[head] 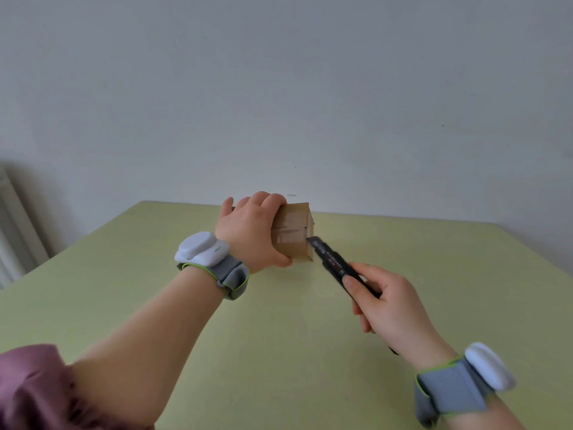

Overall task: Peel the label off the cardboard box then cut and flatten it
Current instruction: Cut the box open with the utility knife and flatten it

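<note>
A small brown cardboard box (294,231) stands near the far edge of the table, with tape strips across its near face. My left hand (251,231) grips it from the left, fingers over the top and thumb along the bottom. My right hand (387,301) holds a black utility knife (333,263) by its rear half. The knife's tip touches the box's near right edge at about mid height. No label is visible on the faces I can see.
The pale green table (279,352) spreads wide in front of and to both sides of the box. A grey wall rises right behind it. A white radiator (12,240) stands at the far left. Both wrists wear grey bands with white modules.
</note>
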